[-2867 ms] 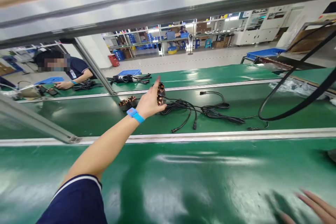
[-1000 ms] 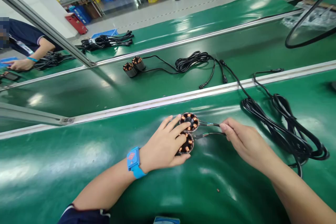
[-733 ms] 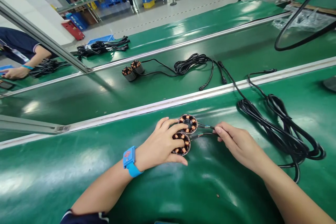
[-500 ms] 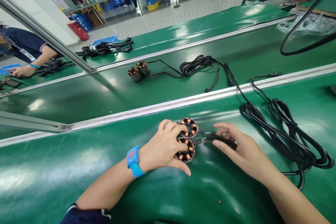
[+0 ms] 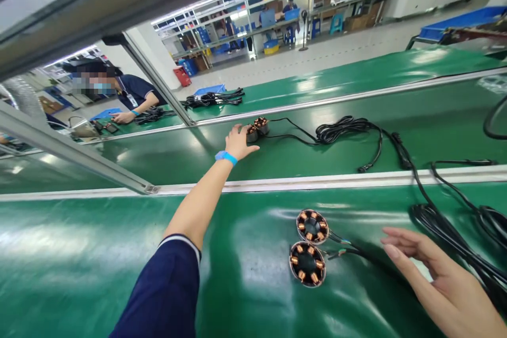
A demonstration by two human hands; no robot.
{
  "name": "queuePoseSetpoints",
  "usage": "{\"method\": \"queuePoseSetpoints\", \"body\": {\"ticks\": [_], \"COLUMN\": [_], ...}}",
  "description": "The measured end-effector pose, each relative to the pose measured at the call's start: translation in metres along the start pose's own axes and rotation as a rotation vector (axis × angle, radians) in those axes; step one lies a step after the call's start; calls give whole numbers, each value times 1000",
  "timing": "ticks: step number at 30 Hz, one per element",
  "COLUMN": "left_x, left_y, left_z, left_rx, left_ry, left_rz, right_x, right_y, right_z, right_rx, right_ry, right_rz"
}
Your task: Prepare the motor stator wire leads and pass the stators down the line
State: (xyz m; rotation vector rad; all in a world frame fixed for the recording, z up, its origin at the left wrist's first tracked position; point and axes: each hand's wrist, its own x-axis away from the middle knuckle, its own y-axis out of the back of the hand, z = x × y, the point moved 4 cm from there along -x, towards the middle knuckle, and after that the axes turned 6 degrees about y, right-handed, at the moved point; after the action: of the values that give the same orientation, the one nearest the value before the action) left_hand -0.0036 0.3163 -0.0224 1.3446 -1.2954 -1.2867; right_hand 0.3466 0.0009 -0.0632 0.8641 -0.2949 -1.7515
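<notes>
My left hand [image 5: 238,143], thumb and fingers spread, reaches across the white rail to a wound motor stator [image 5: 252,133] on the far green strip. Its fingertips are at the stator's edge; whether they touch it I cannot tell. A second stator [image 5: 261,125] sits right beside that one. On the near green surface lie two more stators with copper windings, an upper one [image 5: 312,226] and a lower one [image 5: 307,264], side by side with coloured wire ends leading into black cables. To their right my right hand [image 5: 439,274] hovers open, holding nothing visible.
A coiled black cable [image 5: 343,129] runs from the far stators. More black cable [image 5: 447,227] lies at the right. A white rail [image 5: 277,184] divides the green surfaces, and a metal post [image 5: 158,71] rises at left. Beyond it, a co-worker [image 5: 137,90] handles parts.
My left hand has left the near stators and moved forward to the far pair. My right hand has come away from the near cables. The view has shifted, showing more of the co-worker.
</notes>
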Motion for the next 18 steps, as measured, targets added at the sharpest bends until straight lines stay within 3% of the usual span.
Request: {"method": "queuePoseSetpoints", "body": {"ticks": [3,7,12,18], "left_x": [-56,-95,-111,-111], "left_y": [-11,-26,-35,-40], "left_z": [1,-7,-13,-41], "left_rx": [-42,-74,-105,-135], "left_ry": [15,-54,-145,-139], "left_rz": [81,215,297,334], "right_x": [1,1,0,10], "right_y": [-7,-15,-28,-31], "right_z": [-7,-12,-16,-26], "right_rx": [-22,-42,-80,-58], "right_ry": [-27,9,29,-12], "right_rz": [9,6,69,121]}}
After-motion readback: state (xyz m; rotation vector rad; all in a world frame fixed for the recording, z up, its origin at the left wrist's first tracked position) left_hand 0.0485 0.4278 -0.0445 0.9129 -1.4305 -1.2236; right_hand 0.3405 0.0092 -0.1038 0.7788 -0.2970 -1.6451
